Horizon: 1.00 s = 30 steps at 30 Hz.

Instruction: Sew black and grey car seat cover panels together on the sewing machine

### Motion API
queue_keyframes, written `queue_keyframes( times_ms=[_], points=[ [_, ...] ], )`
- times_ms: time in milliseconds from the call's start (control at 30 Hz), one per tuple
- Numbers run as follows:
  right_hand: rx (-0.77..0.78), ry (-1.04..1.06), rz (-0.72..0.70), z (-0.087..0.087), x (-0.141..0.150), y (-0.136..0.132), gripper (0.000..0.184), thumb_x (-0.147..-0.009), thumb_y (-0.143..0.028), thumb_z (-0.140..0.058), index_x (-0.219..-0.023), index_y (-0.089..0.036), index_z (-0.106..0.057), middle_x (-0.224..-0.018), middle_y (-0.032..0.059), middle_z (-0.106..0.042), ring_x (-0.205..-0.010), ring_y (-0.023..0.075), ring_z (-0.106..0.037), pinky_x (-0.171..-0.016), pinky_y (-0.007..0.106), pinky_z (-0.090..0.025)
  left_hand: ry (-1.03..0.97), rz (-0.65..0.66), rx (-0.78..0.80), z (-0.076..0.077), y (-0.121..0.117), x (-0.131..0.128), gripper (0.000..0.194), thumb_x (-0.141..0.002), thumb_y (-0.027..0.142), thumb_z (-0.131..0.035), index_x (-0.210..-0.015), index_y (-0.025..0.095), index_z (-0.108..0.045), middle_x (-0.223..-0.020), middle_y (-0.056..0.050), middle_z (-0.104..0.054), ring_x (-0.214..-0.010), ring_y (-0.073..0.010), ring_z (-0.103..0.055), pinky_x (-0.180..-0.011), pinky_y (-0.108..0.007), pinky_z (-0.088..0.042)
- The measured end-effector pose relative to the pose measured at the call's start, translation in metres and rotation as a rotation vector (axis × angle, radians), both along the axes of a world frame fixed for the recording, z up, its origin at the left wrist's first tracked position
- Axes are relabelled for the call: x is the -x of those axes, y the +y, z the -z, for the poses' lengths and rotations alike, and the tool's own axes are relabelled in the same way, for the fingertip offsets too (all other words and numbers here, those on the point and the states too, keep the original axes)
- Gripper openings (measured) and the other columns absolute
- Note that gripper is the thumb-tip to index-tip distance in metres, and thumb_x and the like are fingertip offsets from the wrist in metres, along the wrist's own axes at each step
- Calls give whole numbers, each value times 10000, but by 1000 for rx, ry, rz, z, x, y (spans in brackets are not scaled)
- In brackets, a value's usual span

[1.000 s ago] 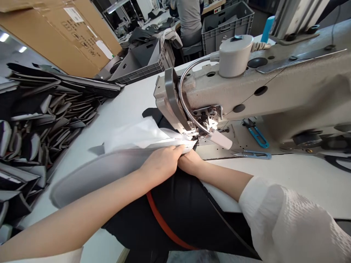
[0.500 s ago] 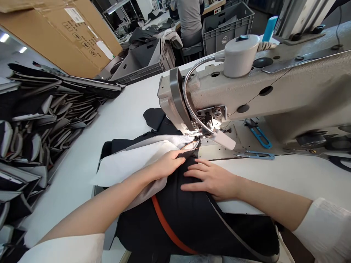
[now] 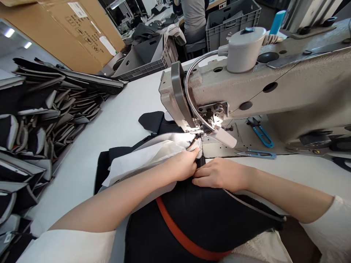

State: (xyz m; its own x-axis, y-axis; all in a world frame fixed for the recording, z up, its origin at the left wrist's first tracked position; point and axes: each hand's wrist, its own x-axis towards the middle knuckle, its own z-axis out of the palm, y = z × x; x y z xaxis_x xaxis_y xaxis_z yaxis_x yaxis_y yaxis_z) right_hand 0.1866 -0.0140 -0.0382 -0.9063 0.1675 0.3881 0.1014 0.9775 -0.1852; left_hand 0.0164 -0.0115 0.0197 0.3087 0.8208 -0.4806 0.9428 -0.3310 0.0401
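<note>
A black fabric piece [image 3: 197,215] with an orange stripe [image 3: 175,230] and a white-grey lining [image 3: 142,155] runs up to the presser foot of the sewing machine [image 3: 214,87]. My left hand [image 3: 183,165] is closed on the seam edge just in front of the foot, pinching lining and black fabric between thumb and fingers. Close beside it on the right, my right hand [image 3: 219,173] has its fingers drawn together, gripping a fold of the black fabric. Both fingertips nearly meet there. The needle point itself is too small to make out.
Blue thread snips [image 3: 260,133] and grey-blue snips [image 3: 257,154] lie on the machine bed at right. Stacked dark cut pieces [image 3: 55,113] line the left side. Behind are a cardboard box [image 3: 65,33], grey crates [image 3: 148,60] and a seated person [image 3: 193,18].
My left hand has moved right and up, closer to the presser foot. My right hand's spread fingers have drawn together on the fabric. The black fabric has shifted and folded near the hands.
</note>
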Motion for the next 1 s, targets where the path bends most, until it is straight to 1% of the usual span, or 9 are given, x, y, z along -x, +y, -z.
queue_keyframes(
  times_ms=[67, 167, 300, 400, 500, 633, 767, 900, 1000],
  points=[
    [17, 42, -25, 4, -3, -2, 283, -952, -189, -359, -1134, -187, -575, -1095, 87, -616, -1045, 155, -548, -856, 269, -468, 77, 29, -11, 3, -4, -3, 628, -753, 145, -454, -1362, 59, -324, -745, -79, -682, -523, -181, -586, -425, -249, -352],
    [1, 91, 63, 16, 1, -11, 318, -937, -130, -355, -1188, -136, -550, -1162, 132, -587, -1147, 208, -498, -943, 339, -443, 100, 94, -65, 12, -11, 2, 698, -731, 102, -451, -1384, 0, -224, -672, -66, -662, -527, -205, -598, -435, -262, -364],
    [-38, 111, 109, 22, 6, -17, 305, -924, -112, -377, -1155, -109, -576, -1084, 154, -621, -1122, 231, -531, -939, 357, -458, 14, 116, -122, 23, -17, 13, 650, -795, 132, -375, -1407, 40, -177, -711, -72, -666, -534, -199, -605, -487, -268, -416],
    [-46, 138, 121, 20, 7, -15, 288, -923, -114, -385, -1118, -99, -597, -1062, 161, -631, -1097, 234, -553, -925, 353, -470, 69, 107, -50, 20, -14, 12, 721, -779, 140, -383, -1438, 70, -100, -809, -97, -672, -616, -217, -634, -528, -271, -432],
    [-55, 132, 121, 20, 6, -14, 282, -921, -106, -387, -1108, -92, -598, -1050, 165, -638, -1099, 237, -556, -914, 358, -480, 82, 20, 64, 9, -5, 5, 680, -799, 151, -365, -1443, 148, -146, -843, -88, -679, -705, -225, -650, -570, -267, -441],
    [-56, 122, 121, 21, 4, -14, 264, -920, -106, -402, -1092, -104, -602, -1058, 172, -637, -1109, 245, -552, -902, 360, -485, 43, -73, 142, -3, 7, -2, 596, -836, 183, -338, -1418, 231, -225, -899, -76, -678, -717, -205, -645, -586, -254, -443],
    [-67, 95, 129, 21, -3, -8, 282, -911, -90, -398, -1124, -94, -582, -1115, 192, -611, -1127, 267, -540, -892, 370, -490, 39, -92, 121, -1, 15, -4, 588, -835, 181, -334, -1413, 221, -235, -914, -77, -669, -712, -209, -640, -582, -261, -443],
    [-92, 37, 127, 23, -9, 5, 307, -905, -80, -381, -1145, -88, -573, -1160, 201, -589, -1141, 289, -528, -881, 382, -495, 54, -68, 37, 5, 25, -8, 555, -825, 158, -345, -1377, 203, -312, -1004, -104, -639, -784, -232, -642, -635, -287, -460],
    [-106, 10, 148, 23, -10, 12, 325, -910, -79, -364, -1161, -100, -569, -1176, 193, -584, -1144, 283, -527, -882, 383, -494, 85, -33, -10, 6, 31, -11, 529, -805, 136, -375, -1332, 178, -378, -983, -113, -631, -826, -245, -636, -672, -302, -469]
  ],
)
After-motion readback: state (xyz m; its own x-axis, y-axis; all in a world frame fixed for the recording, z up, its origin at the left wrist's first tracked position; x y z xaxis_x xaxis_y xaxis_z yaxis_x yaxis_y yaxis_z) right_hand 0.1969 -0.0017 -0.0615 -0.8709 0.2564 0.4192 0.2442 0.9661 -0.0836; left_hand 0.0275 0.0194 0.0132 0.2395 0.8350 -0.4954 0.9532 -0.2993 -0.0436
